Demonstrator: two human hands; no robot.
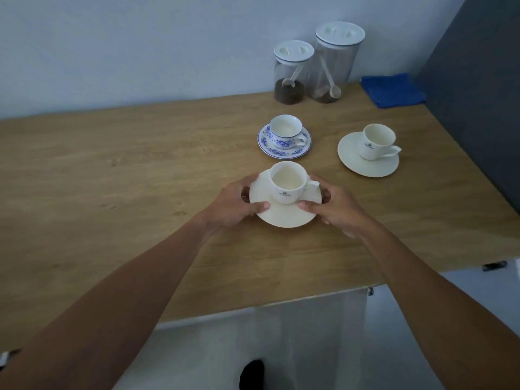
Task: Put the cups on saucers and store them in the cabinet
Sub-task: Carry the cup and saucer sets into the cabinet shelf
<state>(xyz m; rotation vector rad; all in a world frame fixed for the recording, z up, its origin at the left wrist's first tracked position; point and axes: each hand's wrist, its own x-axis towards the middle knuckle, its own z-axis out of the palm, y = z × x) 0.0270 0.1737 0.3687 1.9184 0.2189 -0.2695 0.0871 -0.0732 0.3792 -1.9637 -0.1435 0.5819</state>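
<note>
A cream cup (287, 181) stands upright on a cream saucer (284, 218) near the middle of the wooden counter (140, 170). My left hand (236, 205) grips the saucer's left rim and my right hand (334, 209) grips its right rim, thumbs on top. Behind it, a blue-flowered cup (285, 130) sits on a matching saucer (270, 150). To the right, another cream cup (377, 140) rests on its cream saucer (365, 167). All three cups look empty.
Two clear jars with white lids, a short jar (291, 71) and a tall jar (334, 60), stand at the back by the wall. A folded blue cloth (392, 90) lies at the back right beside a dark panel (478, 108). White cabinet fronts (309, 333) lie below the counter edge.
</note>
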